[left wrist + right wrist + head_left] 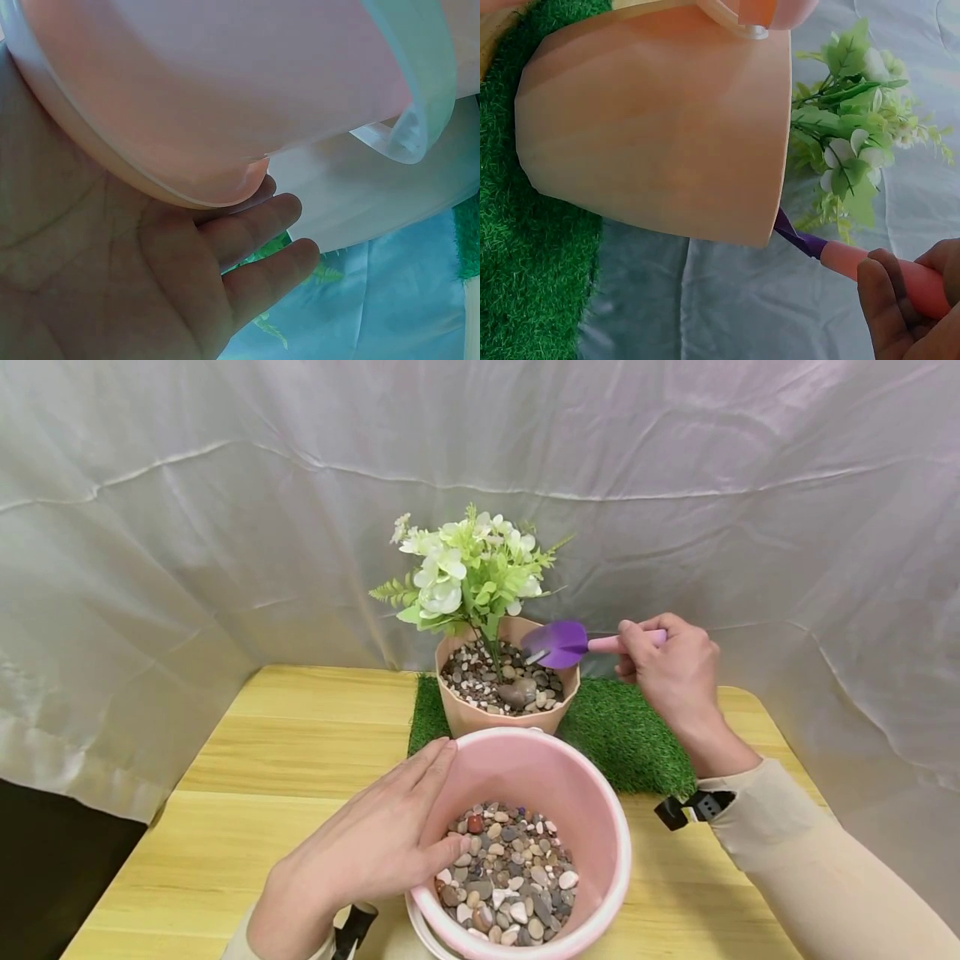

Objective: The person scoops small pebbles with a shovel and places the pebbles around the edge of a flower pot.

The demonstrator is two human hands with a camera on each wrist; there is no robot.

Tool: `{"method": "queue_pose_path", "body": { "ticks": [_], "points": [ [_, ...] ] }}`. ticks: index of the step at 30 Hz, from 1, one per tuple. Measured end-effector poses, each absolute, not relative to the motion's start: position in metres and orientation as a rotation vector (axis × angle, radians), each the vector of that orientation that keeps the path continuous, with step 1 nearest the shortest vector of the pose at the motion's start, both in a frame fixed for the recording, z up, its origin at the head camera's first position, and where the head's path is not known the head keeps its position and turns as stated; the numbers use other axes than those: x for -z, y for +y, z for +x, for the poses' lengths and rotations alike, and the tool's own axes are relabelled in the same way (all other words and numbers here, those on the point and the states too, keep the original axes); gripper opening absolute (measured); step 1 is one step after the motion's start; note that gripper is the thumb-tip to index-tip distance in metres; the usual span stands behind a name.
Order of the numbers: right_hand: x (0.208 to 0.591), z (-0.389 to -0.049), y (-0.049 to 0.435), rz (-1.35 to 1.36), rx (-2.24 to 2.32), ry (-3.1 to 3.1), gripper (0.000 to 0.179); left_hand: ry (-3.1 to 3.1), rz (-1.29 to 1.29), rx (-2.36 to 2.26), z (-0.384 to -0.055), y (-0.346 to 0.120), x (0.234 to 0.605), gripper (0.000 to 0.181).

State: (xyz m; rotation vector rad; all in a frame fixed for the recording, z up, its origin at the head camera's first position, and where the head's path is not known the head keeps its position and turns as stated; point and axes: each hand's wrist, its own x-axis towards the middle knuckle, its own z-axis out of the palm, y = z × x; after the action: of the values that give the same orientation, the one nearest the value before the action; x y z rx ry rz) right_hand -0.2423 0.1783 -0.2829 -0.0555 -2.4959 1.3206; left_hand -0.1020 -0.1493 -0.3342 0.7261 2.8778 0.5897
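My right hand (673,664) grips the pink handle of a small purple trowel (564,645). The trowel's blade is over the right side of a peach flowerpot (502,720), with a pale pebble at its tip. Pebbles and a larger brown stone (517,693) lie in the pot around a white-flowered plant (480,564). Nearer to me stands a pink bucket (525,764) holding many-coloured pebbles (517,877). My left hand (375,835) rests on the bucket's left rim, thumb inside. In the left wrist view its fingers (255,229) extend loosely beneath the rim.
The pot stands on a green artificial grass mat (626,735) on a wooden table (300,760). A grey cloth (300,527) hangs behind and around the table. The bucket's white handle (420,82) hangs at its side.
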Motion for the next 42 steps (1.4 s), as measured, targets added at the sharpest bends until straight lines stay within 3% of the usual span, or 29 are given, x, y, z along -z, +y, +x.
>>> {"method": "queue_pose_path", "body": {
  "ticks": [20,32,42],
  "points": [
    [0.287,-0.236,0.17,0.106,-1.154,-2.495,0.033,2.887,0.729,-0.584,-0.101,-0.15,0.335,0.095],
    [0.282,-0.234,0.183,-0.01,-1.367,-2.406,0.033,2.887,0.733,-0.589,-0.102,-0.15,0.335,0.095],
    [0.268,-0.208,0.193,-0.034,-1.595,-2.27,0.027,2.903,0.764,-0.586,-0.103,-0.151,0.336,0.096]
  ]
}}
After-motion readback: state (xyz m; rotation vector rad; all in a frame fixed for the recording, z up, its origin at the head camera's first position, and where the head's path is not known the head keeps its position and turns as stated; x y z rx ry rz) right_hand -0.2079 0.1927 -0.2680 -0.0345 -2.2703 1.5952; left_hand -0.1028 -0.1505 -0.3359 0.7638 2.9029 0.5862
